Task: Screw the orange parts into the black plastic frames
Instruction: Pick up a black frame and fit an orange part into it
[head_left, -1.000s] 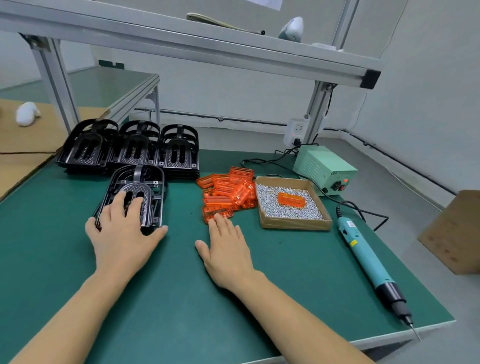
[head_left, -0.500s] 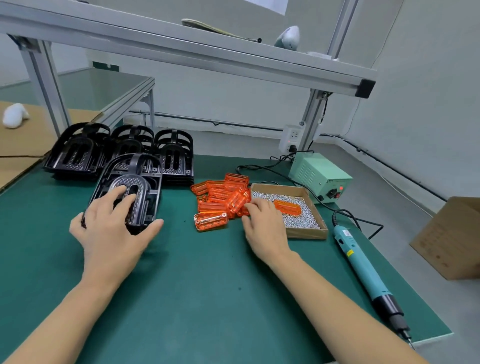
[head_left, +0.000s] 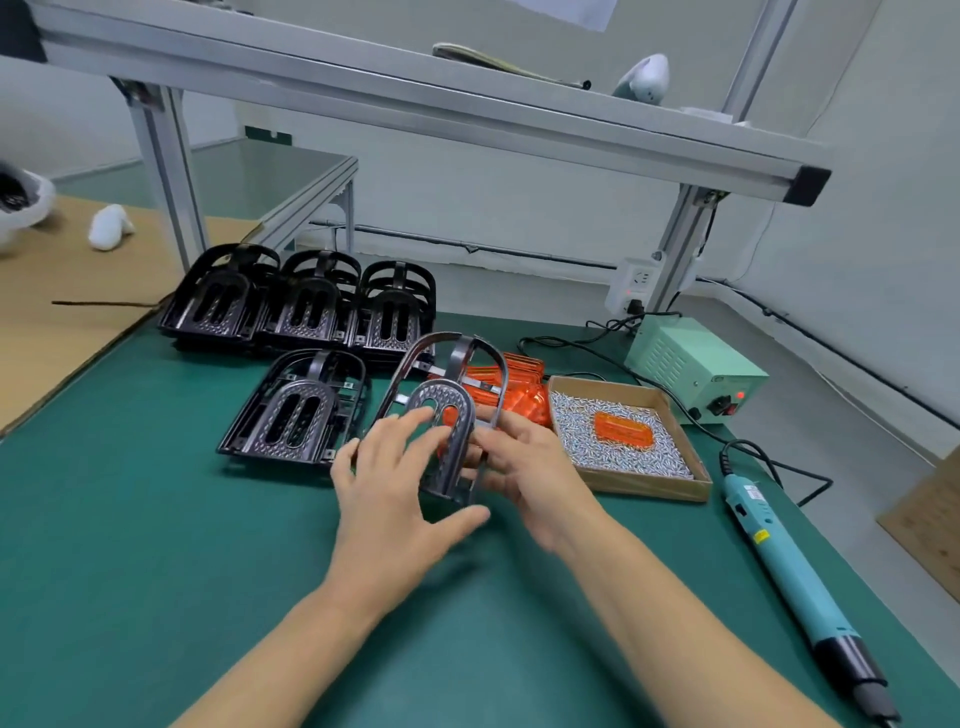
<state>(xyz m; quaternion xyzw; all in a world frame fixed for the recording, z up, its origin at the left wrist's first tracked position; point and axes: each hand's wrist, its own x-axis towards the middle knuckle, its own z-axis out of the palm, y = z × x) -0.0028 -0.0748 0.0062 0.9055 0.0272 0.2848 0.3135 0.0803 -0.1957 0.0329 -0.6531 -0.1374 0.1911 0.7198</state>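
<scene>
One black plastic frame (head_left: 448, 415) is lifted off the mat and tilted upright between my hands. My left hand (head_left: 395, 488) holds it with spread fingers on its face and the thumb under its lower edge. My right hand (head_left: 524, 467) grips its right side with curled fingers. A second black frame (head_left: 296, 415) lies flat on the green mat just to the left. The pile of orange parts (head_left: 519, 387) sits behind the held frame, partly hidden by it. One more orange part (head_left: 623, 434) lies on the screws in the cardboard box (head_left: 644, 488).
Stacks of black frames (head_left: 306, 306) line the back left of the mat. A teal electric screwdriver (head_left: 789, 566) lies along the right edge, its cord running to a green power supply (head_left: 696, 364). An aluminium shelf beam (head_left: 415, 109) crosses overhead.
My left hand has lifted the top black frame off the one beneath, carried it right and tilted it up. My right hand left the orange pile and took the frame's right side.
</scene>
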